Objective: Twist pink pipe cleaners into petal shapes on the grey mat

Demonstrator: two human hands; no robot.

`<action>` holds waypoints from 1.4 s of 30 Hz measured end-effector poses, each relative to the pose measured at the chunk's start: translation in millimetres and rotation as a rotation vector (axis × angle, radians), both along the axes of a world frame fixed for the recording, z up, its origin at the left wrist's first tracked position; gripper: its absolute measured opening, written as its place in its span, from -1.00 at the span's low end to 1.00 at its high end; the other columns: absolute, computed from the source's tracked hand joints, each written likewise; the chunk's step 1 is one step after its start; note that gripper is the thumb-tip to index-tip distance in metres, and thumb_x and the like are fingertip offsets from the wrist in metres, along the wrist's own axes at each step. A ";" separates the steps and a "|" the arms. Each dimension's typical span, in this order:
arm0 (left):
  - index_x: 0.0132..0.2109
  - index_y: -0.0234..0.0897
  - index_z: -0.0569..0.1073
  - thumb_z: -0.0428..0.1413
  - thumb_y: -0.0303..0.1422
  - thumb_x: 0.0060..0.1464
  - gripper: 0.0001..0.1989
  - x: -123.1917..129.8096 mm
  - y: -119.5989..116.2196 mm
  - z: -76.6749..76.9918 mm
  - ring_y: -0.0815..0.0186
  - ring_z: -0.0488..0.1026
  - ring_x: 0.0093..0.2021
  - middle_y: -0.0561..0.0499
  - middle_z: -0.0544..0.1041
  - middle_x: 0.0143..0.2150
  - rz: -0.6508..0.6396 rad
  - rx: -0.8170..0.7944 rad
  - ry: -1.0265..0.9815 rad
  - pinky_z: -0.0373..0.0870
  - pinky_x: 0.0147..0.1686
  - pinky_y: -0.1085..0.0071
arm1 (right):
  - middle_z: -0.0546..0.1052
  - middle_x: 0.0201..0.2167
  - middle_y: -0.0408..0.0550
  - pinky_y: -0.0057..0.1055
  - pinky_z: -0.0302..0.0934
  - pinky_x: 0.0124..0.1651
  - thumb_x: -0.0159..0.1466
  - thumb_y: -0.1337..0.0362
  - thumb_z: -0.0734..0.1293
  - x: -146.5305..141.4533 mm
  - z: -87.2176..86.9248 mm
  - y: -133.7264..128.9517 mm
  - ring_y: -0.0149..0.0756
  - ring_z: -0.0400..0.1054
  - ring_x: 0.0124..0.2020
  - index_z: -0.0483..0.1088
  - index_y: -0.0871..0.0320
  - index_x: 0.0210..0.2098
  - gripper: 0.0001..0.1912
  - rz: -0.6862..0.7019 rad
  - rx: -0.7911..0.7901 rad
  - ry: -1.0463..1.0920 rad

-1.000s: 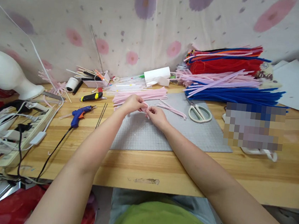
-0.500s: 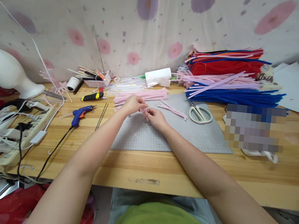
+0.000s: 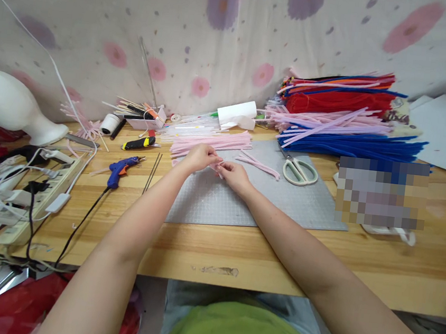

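Observation:
Both hands meet above the grey cutting mat, fingers closed in a pinch. Between them is a short bent piece of pink pipe cleaner, largely covered by the fingertips. My left hand grips it from the left and my right hand from the right. Just behind the hands lies a row of pink pipe cleaners. A few loose pink pipe cleaners rest on the mat to the right, beside scissors with pale handles.
On the left are a blue glue gun, a yellow-black utility knife, a power strip with tangled cords and a white foam head. Bundles of blue pipe cleaners and red ones are stacked at the back right.
The fingertips have shifted slightly around the pink pipe cleaner, both hands still pinching it. The whole view has moved a little; objects on the table stay where they were.

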State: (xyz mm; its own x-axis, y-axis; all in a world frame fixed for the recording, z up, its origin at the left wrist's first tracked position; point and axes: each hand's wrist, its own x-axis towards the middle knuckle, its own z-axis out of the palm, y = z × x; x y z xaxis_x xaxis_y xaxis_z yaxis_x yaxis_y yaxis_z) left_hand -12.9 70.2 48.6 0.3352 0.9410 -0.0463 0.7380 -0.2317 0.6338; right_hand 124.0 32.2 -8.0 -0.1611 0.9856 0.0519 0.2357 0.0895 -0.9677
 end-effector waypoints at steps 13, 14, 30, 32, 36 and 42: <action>-0.28 -0.36 0.39 0.21 -0.36 -0.27 -0.69 -23.1 -1.1 21.8 0.45 0.37 -0.51 -0.02 0.43 -0.39 0.026 -0.321 -0.273 0.36 -0.48 0.43 | 0.48 -0.55 -0.17 -0.59 0.07 -0.56 0.11 0.15 0.24 -7.8 -4.0 -2.2 -0.54 0.24 -0.65 0.29 0.16 -0.25 -0.74 0.029 -0.035 0.026; -0.32 -0.36 0.40 0.20 -0.38 -0.27 -0.73 -21.1 0.0 20.2 0.47 0.36 -0.54 0.00 0.43 -0.42 0.007 -0.326 -0.260 0.35 -0.49 0.43 | 0.47 -0.56 -0.18 -0.60 0.07 -0.55 0.11 0.15 0.24 -8.0 -3.8 -3.0 -0.54 0.24 -0.64 0.29 0.16 -0.26 -0.75 0.043 -0.024 -0.006; -0.41 -0.33 0.43 0.22 -0.34 -0.35 -0.75 -97.0 2.0 4.9 0.41 0.26 -0.51 0.07 0.38 -0.56 0.260 -0.009 0.392 0.15 -0.46 0.51 | 0.48 -0.43 -0.12 -0.45 0.09 -0.33 0.11 0.25 0.23 16.5 8.9 0.6 -0.35 0.32 -0.40 0.28 0.12 -0.12 -0.69 -0.170 0.076 -0.421; -0.44 -0.31 0.43 0.17 -0.36 -0.29 -0.84 -97.0 -5.3 0.4 0.39 0.27 -0.52 0.05 0.41 -0.54 0.285 0.008 0.368 0.13 -0.49 0.50 | 0.47 -0.43 -0.12 -0.46 0.07 -0.35 0.12 0.29 0.21 7.7 11.0 -5.7 -0.37 0.31 -0.40 0.29 0.12 -0.14 -0.71 -0.119 0.108 -0.437; -0.46 -0.29 0.44 0.12 -0.31 -0.23 -0.86 -81.3 -23.4 12.3 0.39 0.31 -0.50 0.03 0.44 -0.51 0.186 0.012 0.230 0.13 -0.52 0.51 | 0.47 -0.40 -0.14 -0.50 0.07 -0.37 0.10 0.22 0.25 -8.6 17.3 -14.8 -0.42 0.29 -0.42 0.32 0.11 -0.16 -0.70 0.026 0.125 -0.372; -0.38 -0.31 0.46 0.12 -0.32 -0.22 -0.82 -26.6 -47.1 26.5 0.41 0.36 -0.46 0.03 0.48 -0.47 0.105 0.086 -0.029 0.24 -0.46 0.51 | 0.48 -0.50 -0.12 -0.56 0.05 -0.54 0.09 0.08 0.24 -14.8 23.4 -17.8 -0.51 0.23 -0.58 0.41 0.23 -0.44 -0.69 0.306 -0.009 -0.161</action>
